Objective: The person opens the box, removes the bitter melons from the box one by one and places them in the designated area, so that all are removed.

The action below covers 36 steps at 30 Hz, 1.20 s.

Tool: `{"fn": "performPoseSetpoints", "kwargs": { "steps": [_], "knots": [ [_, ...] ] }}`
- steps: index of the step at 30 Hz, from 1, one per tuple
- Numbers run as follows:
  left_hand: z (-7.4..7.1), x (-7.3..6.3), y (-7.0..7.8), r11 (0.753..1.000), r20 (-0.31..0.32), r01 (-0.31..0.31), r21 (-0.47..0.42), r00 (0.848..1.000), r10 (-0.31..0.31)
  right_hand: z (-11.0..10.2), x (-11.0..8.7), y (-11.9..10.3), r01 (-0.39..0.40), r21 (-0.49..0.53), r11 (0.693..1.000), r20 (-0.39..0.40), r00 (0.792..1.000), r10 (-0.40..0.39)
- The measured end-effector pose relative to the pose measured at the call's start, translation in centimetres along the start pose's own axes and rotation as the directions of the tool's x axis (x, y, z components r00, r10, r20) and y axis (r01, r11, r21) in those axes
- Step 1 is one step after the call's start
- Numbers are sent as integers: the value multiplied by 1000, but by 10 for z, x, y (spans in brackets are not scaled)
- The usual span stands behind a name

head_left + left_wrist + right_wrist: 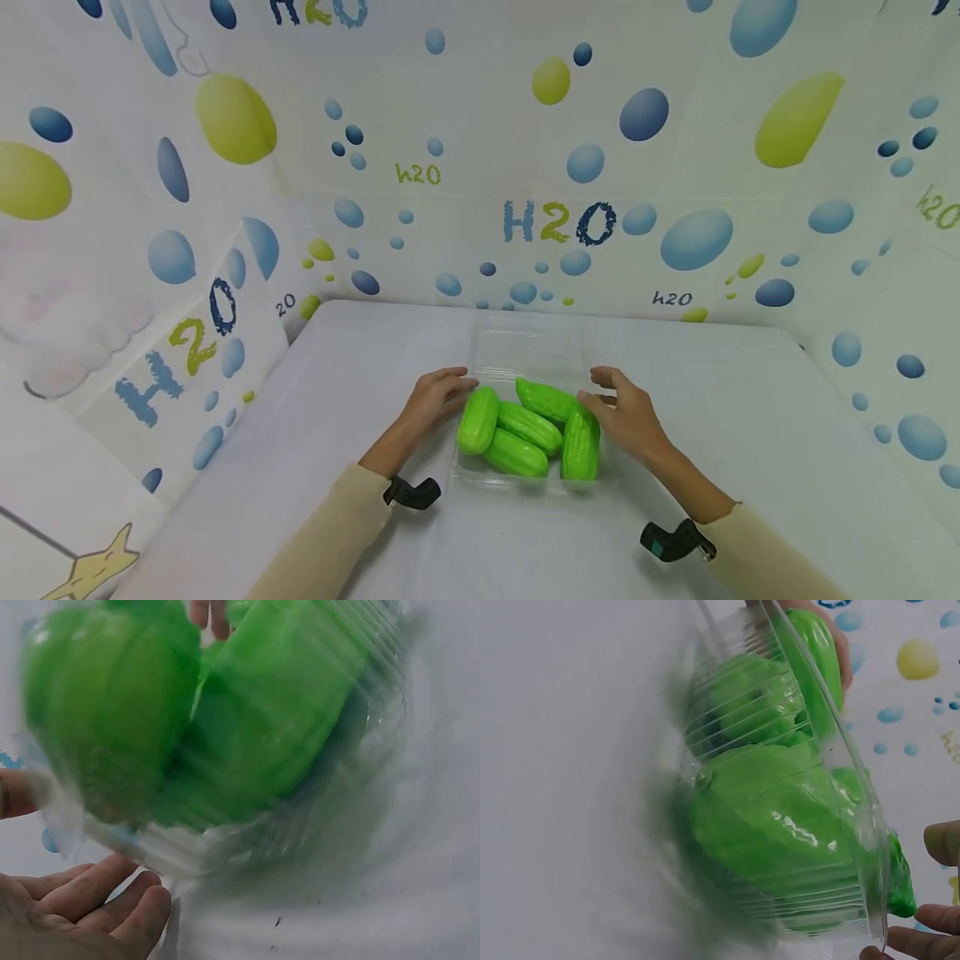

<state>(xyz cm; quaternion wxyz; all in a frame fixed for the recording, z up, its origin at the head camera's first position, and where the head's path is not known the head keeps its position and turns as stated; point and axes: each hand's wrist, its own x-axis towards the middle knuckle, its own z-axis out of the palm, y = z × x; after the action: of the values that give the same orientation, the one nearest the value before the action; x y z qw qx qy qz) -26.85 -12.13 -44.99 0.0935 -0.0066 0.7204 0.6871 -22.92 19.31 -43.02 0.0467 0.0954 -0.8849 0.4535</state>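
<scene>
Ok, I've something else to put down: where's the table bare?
Bare table lies between the right sleeve and the table's right edge, left of the left sleeve, and in front of the clear container, between the sleeves. Crowded: at the green pieces, with left hand and right hand either side.

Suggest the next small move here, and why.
I'd probably have the left hand and right hand start tipping up the clear lid: it lies open behind the clear tray, which holds five green vegetables, and both hands flank the tray's far end, near the lid.
</scene>
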Motion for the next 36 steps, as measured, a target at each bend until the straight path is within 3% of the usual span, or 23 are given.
{"fn": "performPoseSetpoints", "kwargs": {
  "steps": [7, 16, 24, 28, 36],
  "knots": [
    [2, -2, -4, 998, -67, -3, 57, 998, 7, 14, -6, -1, 61, 63, 996, 36, 997, -64],
    [-4, -3, -14, 999, -178, -44, 7, 983, 45, 34, -16, -7, 55, 46, 997, 61, 996, -58],
    [1, -4, -20, 994, -232, -112, 3, 966, 109, 46, -24, -7, 87, -38, 995, -30, 996, -88],
    [3, -3, -22, 993, -250, -115, -21, 962, 107, 48, -26, -8, 80, -68, 994, -69, 994, -84],
    [7, -3, -22, 990, -259, -114, -82, 962, 89, 48, -25, -8, 46, -5, 999, -71, 996, -46]
  ]
}}
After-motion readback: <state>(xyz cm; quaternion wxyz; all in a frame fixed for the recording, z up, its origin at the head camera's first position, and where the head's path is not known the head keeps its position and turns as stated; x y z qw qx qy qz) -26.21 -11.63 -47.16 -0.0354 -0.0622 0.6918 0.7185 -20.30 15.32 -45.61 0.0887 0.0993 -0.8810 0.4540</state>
